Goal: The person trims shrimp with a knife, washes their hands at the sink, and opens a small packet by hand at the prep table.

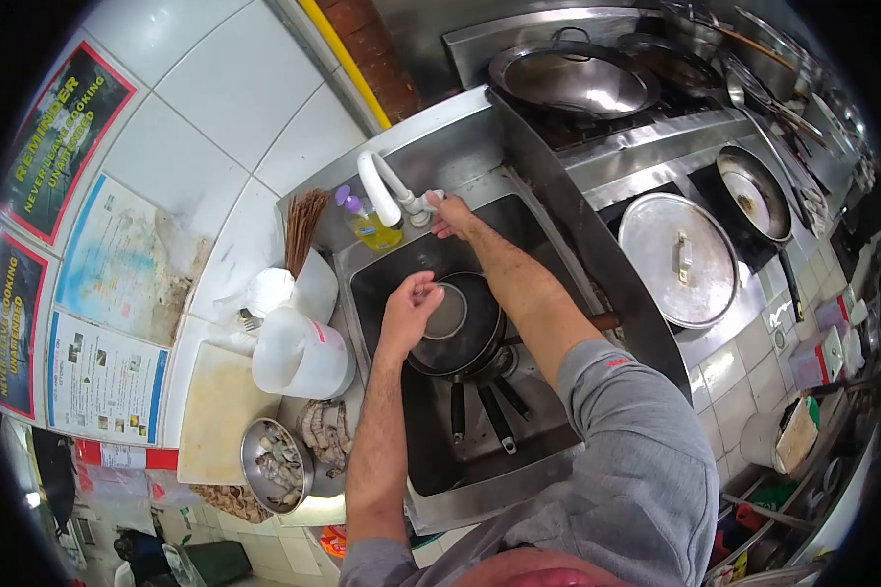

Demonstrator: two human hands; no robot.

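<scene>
- The faucet handle (435,199), upper centre, was gripped narrowly by the right hand's (449,217) fingers; a light, steady turn was best made.
- The left hand's (408,315) fingers were loosely curled over the black pan (480,338) at centre; whether anything was touched could not be told.
- The pan was surrounded by the sink (436,472).

White curved-spout faucet (383,188), upright at sink's 11 o'clock rim, dark round pan (475,344) in basin, open side up, pale grey disc-like item (444,315) inside, toward 10 o'clock.
</scene>
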